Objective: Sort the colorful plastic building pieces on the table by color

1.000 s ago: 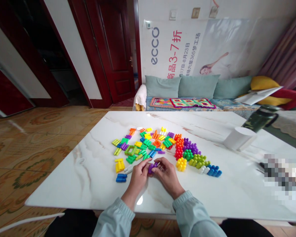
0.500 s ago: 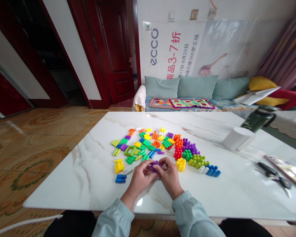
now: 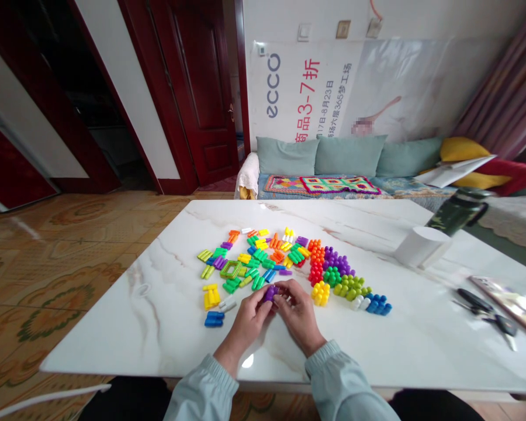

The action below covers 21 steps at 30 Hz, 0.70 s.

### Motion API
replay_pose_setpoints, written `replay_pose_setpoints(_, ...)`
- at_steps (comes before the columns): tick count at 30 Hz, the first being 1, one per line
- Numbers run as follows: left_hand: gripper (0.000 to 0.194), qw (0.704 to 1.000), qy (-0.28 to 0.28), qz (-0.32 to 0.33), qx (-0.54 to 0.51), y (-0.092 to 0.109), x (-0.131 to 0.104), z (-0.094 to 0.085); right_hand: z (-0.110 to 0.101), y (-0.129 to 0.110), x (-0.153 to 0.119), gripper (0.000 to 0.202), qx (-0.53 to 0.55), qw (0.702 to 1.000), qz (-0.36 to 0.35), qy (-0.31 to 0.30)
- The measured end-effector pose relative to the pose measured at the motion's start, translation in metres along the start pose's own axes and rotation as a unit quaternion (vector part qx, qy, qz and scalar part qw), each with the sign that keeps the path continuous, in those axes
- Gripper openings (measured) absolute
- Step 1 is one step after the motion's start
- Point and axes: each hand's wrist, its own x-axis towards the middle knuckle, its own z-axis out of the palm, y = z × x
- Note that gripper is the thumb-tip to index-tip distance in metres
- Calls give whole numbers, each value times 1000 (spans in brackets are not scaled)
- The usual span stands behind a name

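Between my fingertips is a purple plastic building block (image 3: 270,293), held just above the near part of the table. My left hand (image 3: 251,316) is closed on its left side, thumb and fingers pinching it. From the right, my right hand (image 3: 298,313) grips the same block, its fingers curled; they hide part of it. Beyond my hands lie loose blocks in many colours, among them a green square frame (image 3: 231,269). To the right stand grouped blocks: a yellow cluster (image 3: 320,293), purple ones (image 3: 337,261), lime ones (image 3: 353,285) and blue ones (image 3: 379,304).
The white marbled table (image 3: 158,327) has a white cylinder (image 3: 421,247) and a camouflage flask (image 3: 457,211) at its right. Keys (image 3: 486,313) lie near a flat, shiny-edged object (image 3: 511,304). Behind the table is a sofa with green cushions (image 3: 351,155).
The purple block has turned and shifted slightly left between my fingers, so more of it shows. My right fingers have moved a little along it. The other blocks stay put.
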Motion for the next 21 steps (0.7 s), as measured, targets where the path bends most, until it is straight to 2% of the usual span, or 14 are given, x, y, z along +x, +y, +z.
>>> replay_pose_setpoints(4,49,1000,-12,-17,-19,-2,0,0,-1,0,2,23,-32,999,-24,7)
replay_pose_setpoints(9,56,997,-24,-15,-76,4,-1,1,0,-1,-1,10,-53,998,-13,19)
replay_pose_setpoints(13,63,995,-16,-17,-95,3,-2,3,-13,-21,-2,5,-90,995,-28,33)
replay_pose_setpoints(15,62,995,-14,-16,-94,2,-1,5,-33,-36,4,7,-115,991,-48,45)
replay_pose_setpoints(17,62,996,-15,-14,-91,1,0,5,-63,-48,18,11,-146,984,-68,76)
replay_pose_setpoints(19,62,996,-17,-16,-91,2,0,5,-100,-51,40,15,-187,972,-65,124)
replay_pose_setpoints(21,63,995,-20,-21,-92,4,0,4,-138,-44,65,21,-238,953,-33,184)
